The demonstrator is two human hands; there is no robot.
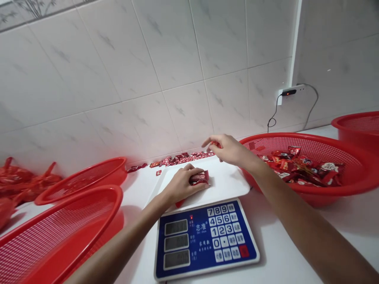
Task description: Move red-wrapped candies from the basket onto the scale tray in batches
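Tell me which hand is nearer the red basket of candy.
Right. The right hand is just left of the rim of the basket; the left hand is farther left, over the white tray.

Glossy wrappers (pixel 302 167) (smooth plastic basket (pixel 281 137))

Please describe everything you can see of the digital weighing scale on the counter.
The digital weighing scale stands on a white counter, with a flat white platform behind a sloped blue panel. The panel carries three display windows, too blurred to read, a red light, Chinese lettering and a white-keyed keypad with one red key. The left hand is over the platform, and a red scrap lies at its near edge.
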